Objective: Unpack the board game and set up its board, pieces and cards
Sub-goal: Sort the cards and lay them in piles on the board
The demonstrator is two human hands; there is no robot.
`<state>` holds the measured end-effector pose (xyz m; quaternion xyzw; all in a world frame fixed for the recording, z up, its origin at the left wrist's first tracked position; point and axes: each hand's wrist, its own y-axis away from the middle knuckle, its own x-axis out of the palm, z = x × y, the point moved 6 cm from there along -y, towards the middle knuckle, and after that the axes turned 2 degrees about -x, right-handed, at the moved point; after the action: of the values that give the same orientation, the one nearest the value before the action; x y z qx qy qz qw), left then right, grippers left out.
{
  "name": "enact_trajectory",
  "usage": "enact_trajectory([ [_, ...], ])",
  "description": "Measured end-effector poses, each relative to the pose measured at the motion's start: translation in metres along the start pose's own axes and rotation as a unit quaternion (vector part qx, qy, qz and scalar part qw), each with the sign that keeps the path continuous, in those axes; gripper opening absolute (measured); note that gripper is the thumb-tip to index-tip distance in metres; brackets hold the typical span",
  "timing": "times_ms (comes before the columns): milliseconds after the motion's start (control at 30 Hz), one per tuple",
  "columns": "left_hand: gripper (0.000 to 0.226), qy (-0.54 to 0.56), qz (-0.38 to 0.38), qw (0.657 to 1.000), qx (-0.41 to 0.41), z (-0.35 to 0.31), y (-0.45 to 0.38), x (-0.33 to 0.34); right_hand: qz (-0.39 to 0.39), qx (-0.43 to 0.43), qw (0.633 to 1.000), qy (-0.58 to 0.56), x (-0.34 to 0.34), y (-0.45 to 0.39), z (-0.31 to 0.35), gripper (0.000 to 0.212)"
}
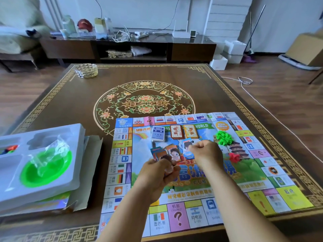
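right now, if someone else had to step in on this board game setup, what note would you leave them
Left hand grips a fan of character cards. Right hand pinches one card above the board.
Board lies unfolded on the table. Three card decks sit in a row near its far side; green houses are piled at right, with red pieces nearer.
Tray at left holds a green bowl with a plastic bag in it, and some coloured pieces.
Left: place the character cards, empty the tray.
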<state>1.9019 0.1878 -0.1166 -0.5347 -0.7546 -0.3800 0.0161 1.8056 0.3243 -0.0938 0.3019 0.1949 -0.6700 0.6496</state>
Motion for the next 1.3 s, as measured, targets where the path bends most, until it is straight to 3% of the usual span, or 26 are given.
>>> enact_trajectory([
  [167, 0.008, -0.024, -0.014, 1.0, 0.013, -0.001, -0.005, -0.008, 0.009, -0.009, 0.986, 0.168, 0.017, -0.021, 0.003, 0.017],
  [300, 0.009, -0.013, -0.047, 0.998, 0.027, -0.004, -0.008, -0.016, -0.031, -0.041, 0.968, 0.244, 0.021, -0.02, 0.001, 0.012],
  [367, 0.01, -0.019, -0.051, 0.998, 0.03, -0.004, -0.008, -0.017, -0.022, -0.064, 0.984, 0.164, 0.016, -0.01, 0.006, 0.015],
  [433, 0.01, -0.022, -0.05, 0.998, 0.031, -0.003, -0.007, -0.018, 0.069, -0.053, 0.996, -0.018, 0.018, 0.011, 0.013, 0.021],
  [500, 0.01, -0.026, -0.049, 0.998, 0.029, -0.002, -0.006, -0.017, 0.187, -0.008, 0.971, -0.151, 0.028, 0.038, 0.017, 0.02],
  [567, 0.01, -0.04, -0.043, 0.998, 0.023, -0.001, -0.003, -0.015, 0.232, 0.038, 0.949, -0.211, 0.038, 0.051, 0.011, 0.013],
  [700, 0.024, -0.04, -0.001, 0.999, -0.002, 0.003, 0.004, -0.013, 0.156, 0.065, 0.961, -0.22, 0.035, 0.044, 0.002, 0.006],
  [833, 0.015, -0.011, -0.024, 1.0, -0.003, -0.001, 0.004, -0.023, 0.055, -0.012, 0.997, -0.049, 0.024, 0.017, 0.015, 0.014],
  [933, 0.011, 0.012, -0.038, 0.999, 0.012, -0.004, 0.003, -0.03, 0.046, -0.028, 0.998, 0.041, 0.037, 0.002, 0.02, 0.022],
  [1167, 0.014, 0.027, -0.062, 0.998, 0.018, -0.005, -0.001, -0.042, -0.007, -0.078, 0.978, 0.196, 0.055, -0.007, 0.017, 0.013],
  [1233, 0.013, 0.031, -0.076, 0.996, 0.021, -0.005, -0.001, -0.042, -0.014, -0.105, 0.978, 0.178, 0.051, -0.001, 0.022, 0.017],
  [1300, 0.009, 0.029, -0.081, 0.996, 0.029, -0.005, 0.001, -0.04, 0.043, -0.097, 0.994, 0.042, 0.045, 0.012, 0.027, 0.024],
])
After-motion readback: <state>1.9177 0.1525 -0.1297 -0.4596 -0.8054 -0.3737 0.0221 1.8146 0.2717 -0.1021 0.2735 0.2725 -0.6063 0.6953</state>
